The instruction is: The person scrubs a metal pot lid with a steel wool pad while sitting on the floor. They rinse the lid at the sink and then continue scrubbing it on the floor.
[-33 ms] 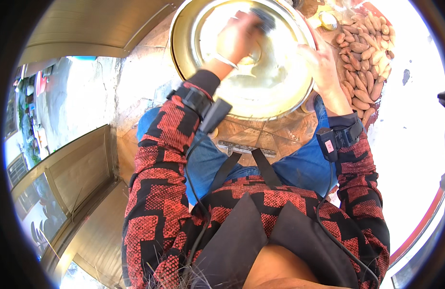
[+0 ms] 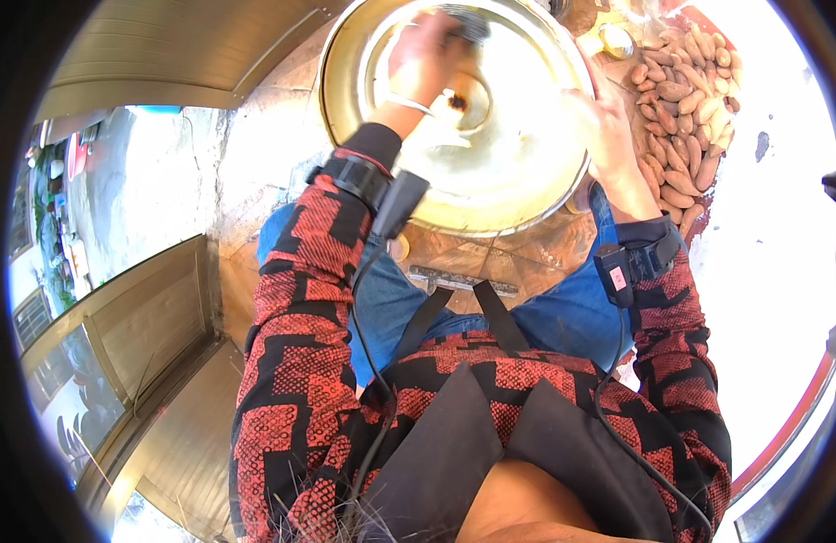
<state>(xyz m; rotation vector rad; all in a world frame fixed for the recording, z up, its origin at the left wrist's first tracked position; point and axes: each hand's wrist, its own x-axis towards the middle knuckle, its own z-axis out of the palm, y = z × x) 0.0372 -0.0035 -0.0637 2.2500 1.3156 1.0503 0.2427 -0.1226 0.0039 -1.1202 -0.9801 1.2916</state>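
Gripping scrubber [image 2: 468, 25] under left fingers [image 2: 429, 45]

To your right, a heap of reddish-brown sweet potatoes [image 2: 685, 100] lies on the floor; a small yellow lid [image 2: 616, 39] sits just left of that heap, a wooden door [image 2: 156, 317] well left.

- The floor [image 2: 517, 258] is made of brown stone tiles, partly in strong sunlight.
- A wooden door frame [image 2: 156, 317] stands at the left.
- Behind it a bright street [image 2: 119, 208] is visible, with very white light.
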